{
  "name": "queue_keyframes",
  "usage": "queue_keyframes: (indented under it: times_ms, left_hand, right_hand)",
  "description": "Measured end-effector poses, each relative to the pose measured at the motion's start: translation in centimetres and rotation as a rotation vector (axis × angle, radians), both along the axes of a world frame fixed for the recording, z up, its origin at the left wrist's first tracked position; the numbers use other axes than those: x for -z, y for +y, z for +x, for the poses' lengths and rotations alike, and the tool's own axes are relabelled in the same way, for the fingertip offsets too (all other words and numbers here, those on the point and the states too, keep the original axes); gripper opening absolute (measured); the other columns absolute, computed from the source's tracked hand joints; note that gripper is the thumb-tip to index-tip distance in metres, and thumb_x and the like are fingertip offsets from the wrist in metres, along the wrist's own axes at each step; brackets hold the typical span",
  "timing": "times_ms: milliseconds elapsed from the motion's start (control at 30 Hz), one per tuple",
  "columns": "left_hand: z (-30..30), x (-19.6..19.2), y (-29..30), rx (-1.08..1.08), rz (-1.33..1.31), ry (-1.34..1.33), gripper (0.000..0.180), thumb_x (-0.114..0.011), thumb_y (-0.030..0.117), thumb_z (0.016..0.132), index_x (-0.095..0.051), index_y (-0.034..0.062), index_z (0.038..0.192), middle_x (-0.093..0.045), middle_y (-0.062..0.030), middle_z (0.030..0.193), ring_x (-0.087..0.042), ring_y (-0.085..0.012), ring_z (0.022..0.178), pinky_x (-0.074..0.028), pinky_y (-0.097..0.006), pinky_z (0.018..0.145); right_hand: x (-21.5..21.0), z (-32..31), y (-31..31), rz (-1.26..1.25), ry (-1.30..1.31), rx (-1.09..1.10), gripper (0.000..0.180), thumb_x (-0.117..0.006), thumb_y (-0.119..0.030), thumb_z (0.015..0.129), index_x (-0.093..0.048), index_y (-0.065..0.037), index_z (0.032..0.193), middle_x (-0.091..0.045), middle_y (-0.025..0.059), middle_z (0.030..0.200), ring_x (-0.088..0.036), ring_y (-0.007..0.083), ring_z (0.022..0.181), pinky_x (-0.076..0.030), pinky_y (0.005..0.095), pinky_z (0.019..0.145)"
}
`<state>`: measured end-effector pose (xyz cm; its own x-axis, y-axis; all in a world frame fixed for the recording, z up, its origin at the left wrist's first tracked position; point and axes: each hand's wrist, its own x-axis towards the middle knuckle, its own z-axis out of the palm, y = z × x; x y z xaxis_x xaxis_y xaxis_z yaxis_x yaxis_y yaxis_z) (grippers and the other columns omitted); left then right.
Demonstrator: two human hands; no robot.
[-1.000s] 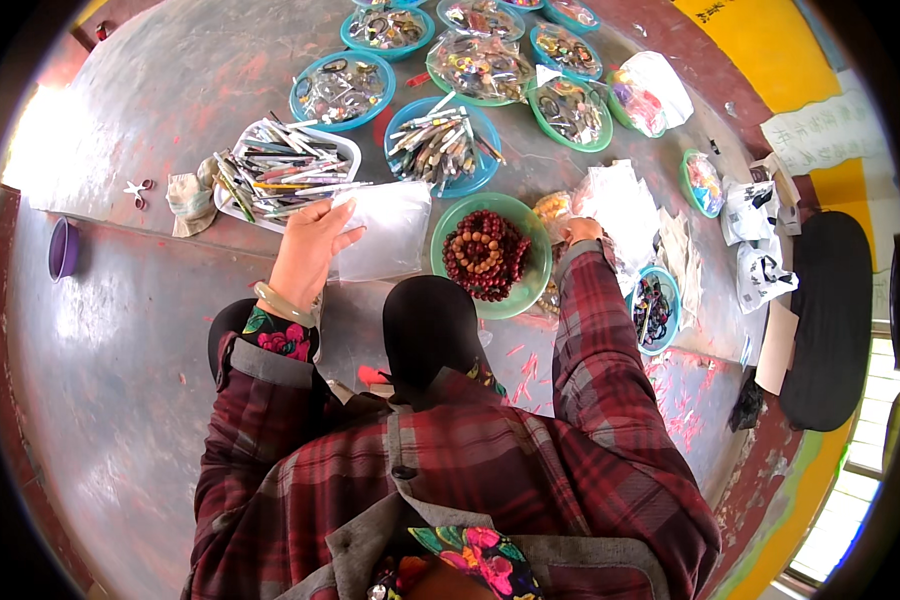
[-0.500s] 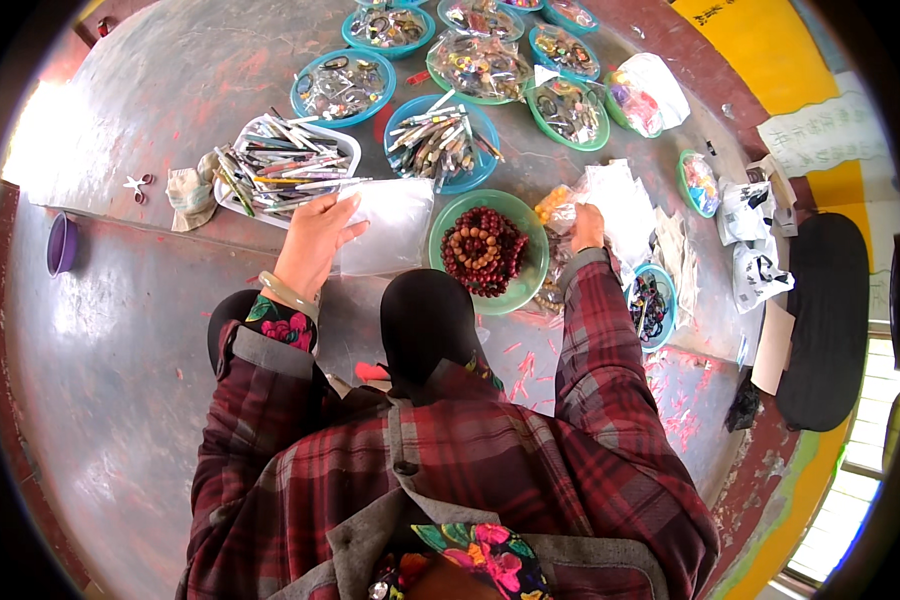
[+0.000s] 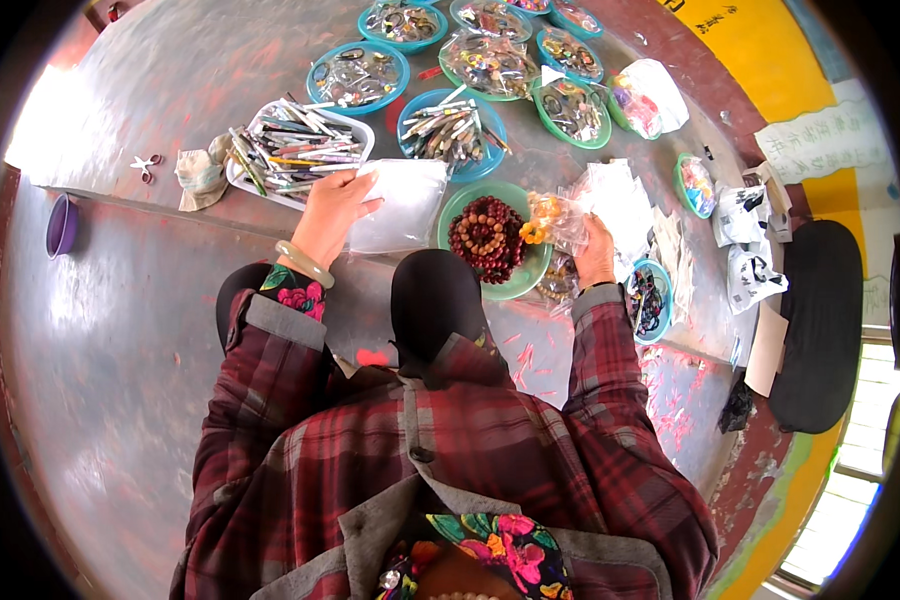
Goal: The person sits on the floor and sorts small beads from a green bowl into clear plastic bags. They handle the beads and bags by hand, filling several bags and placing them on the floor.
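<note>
My right hand [image 3: 596,252] is closed on a clear plastic bag of orange beads [image 3: 538,228]. The bag reaches over the right rim of a light green bowl [image 3: 453,205]. Inside the bowl lie coiled strings of dark red beads [image 3: 498,268] with a brown beaded string [image 3: 482,237] in their middle. My left hand [image 3: 332,222] is at the left edge of some clear flat plastic bags [image 3: 402,207], thumb and fingers apart. Below my right hand, another clear bag of beads [image 3: 560,280] lies beside the bowl, partly hidden.
A white basket of pens [image 3: 368,142] and a blue bowl of pens [image 3: 497,165] stand beyond my hands. Farther off are several bowls of bagged trinkets [image 3: 358,78]. Scissors [image 3: 147,167] and a purple bowl [image 3: 62,225] lie left; a small blue bowl [image 3: 667,312] stands right.
My right hand has lifted the bag of orange beads from beside the green bowl to over its right rim. My left hand stays by the flat plastic bags. The view has shifted slightly.
</note>
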<state>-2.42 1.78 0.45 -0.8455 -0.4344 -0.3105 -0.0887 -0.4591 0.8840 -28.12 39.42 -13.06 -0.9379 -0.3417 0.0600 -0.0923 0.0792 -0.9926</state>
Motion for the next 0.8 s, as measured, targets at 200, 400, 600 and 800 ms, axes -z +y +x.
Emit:
queue_keyframes:
  times_ms: [200,400,600,800]
  left_hand:
    - [0.9,0.3,-0.5,-0.021,0.000,-0.003,0.018,-0.054,0.013,0.088,-0.057,-0.0024,0.097,-0.051,0.0005,0.091,-0.050,-0.0076,0.081,-0.048,-0.030,0.078]
    - [1.0,-0.9,0.0,-0.078,0.007,0.025,0.019,-0.057,0.015,0.086,-0.055,-0.0020,0.077,-0.044,0.0022,0.073,-0.047,-0.0056,0.067,-0.050,-0.024,0.070]
    - [0.8,0.1,-0.3,-0.046,-0.020,0.056,0.019,-0.056,0.015,0.086,-0.056,-0.0034,0.080,-0.047,0.0013,0.073,-0.049,-0.0061,0.069,-0.050,-0.024,0.070]
    - [0.9,-0.1,-0.2,-0.069,-0.022,0.028,0.020,-0.056,0.015,0.086,-0.057,-0.0038,0.079,-0.045,0.0017,0.072,-0.048,-0.0058,0.067,-0.050,-0.024,0.069]
  right_hand:
    - [-3.0,4.5,-5.5,-0.327,-0.636,-0.090,0.024,-0.050,-0.019,0.086,-0.054,-0.001,0.102,-0.060,0.0091,0.097,-0.059,0.0228,0.088,-0.046,0.0370,0.079]
    - [0.2,3.5,-4.7,0.468,0.108,-0.248,0.021,-0.047,-0.014,0.086,-0.055,-0.001,0.101,-0.059,0.0106,0.099,-0.058,0.0216,0.089,-0.046,0.0356,0.077]
    - [3.8,2.8,-2.7,0.239,-0.351,0.092,0.023,-0.052,-0.015,0.079,-0.059,0.001,0.093,-0.062,0.0130,0.084,-0.060,0.0219,0.074,-0.045,0.0321,0.066]
    - [0.6,5.9,-3.8,0.793,0.366,0.225,0.021,-0.056,-0.020,0.074,-0.065,-0.003,0.083,-0.062,0.0170,0.076,-0.061,0.0252,0.069,-0.045,0.0317,0.064]
